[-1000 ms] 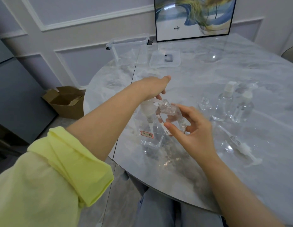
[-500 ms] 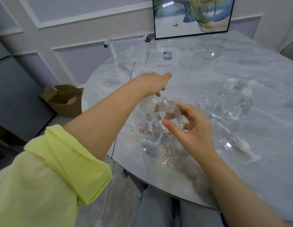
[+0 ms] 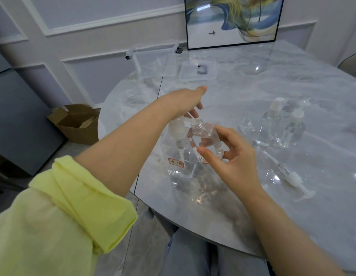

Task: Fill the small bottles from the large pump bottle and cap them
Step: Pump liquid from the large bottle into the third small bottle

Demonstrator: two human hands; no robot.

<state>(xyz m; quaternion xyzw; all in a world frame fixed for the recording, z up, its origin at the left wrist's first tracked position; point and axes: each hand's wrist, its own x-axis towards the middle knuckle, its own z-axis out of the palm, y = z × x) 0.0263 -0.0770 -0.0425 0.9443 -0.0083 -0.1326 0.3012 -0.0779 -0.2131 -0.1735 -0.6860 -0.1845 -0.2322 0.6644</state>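
The large clear pump bottle (image 3: 180, 156) with a red-edged label stands near the table's front left edge. My left hand (image 3: 190, 101) rests on top of its white pump head (image 3: 176, 128), palm down. My right hand (image 3: 230, 158) holds a small uncapped clear bottle (image 3: 206, 139) tilted, its open neck right at the pump spout. Two capped small bottles (image 3: 269, 124) (image 3: 292, 132) stand to the right. An open small bottle (image 3: 246, 126) stands beside them. A loose white pump cap with its tube (image 3: 290, 175) lies on the table.
A grey marble table (image 3: 252, 206) carries a clear plastic box (image 3: 153, 58) and a clear lid (image 3: 197, 72) at the back. A framed picture (image 3: 232, 20) leans on the wall. A cardboard box (image 3: 75, 122) sits on the floor at left.
Both hands hold nearly the same pose. My left hand stays on the pump head and the small bottle stays at the spout; only the camera view has shifted slightly.
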